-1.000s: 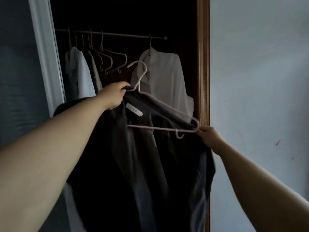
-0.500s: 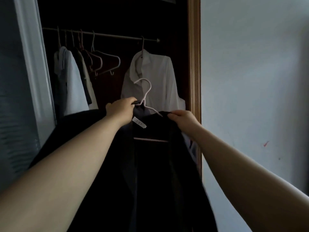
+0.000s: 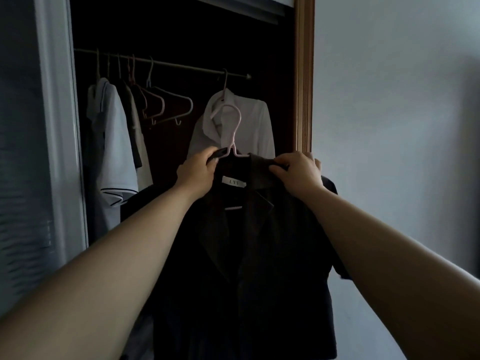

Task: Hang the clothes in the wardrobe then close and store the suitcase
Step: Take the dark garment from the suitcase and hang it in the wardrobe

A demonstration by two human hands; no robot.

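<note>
The open wardrobe (image 3: pixel 181 35) fills the middle of the view, its inside so dark that the back and floor cannot be made out. A pale wall (image 3: pixel 389 126) takes up the right side, and a light door panel (image 3: pixel 57 126) stands at the left. A wooden frame (image 3: pixel 302 74) edges the opening on the right.

In front of the opening, held up below the rail, hangs a dark jacket (image 3: pixel 246 268). It blocks the lower half of the wardrobe, and its hem is cut off by the bottom edge.

Just behind it a white shirt (image 3: pixel 259 126) hangs from the rail (image 3: pixel 181 64), its lower part hidden by the jacket and hands. Further left hangs a light polo shirt (image 3: pixel 114 152) with a dark stripe on its sleeve. Darker garments are packed beside it (how many is hard to tell). Between the two shirts dangle several empty hangers (image 3: pixel 171 105).

The jacket sits on a pink hanger (image 3: pixel 233 131) whose hook rises free in front of the white shirt, not on the rail. Only the hook, neck and a short piece of the crossbar show.

The left hand (image 3: pixel 198 171) is curled tight around the collar at the base of the hook. The right hand (image 3: pixel 298 172) has its fingers bent over the collar's right side, pinching the cloth. A white label (image 3: pixel 233 181) lies inside the neck, its letters too blurred to read.
</note>
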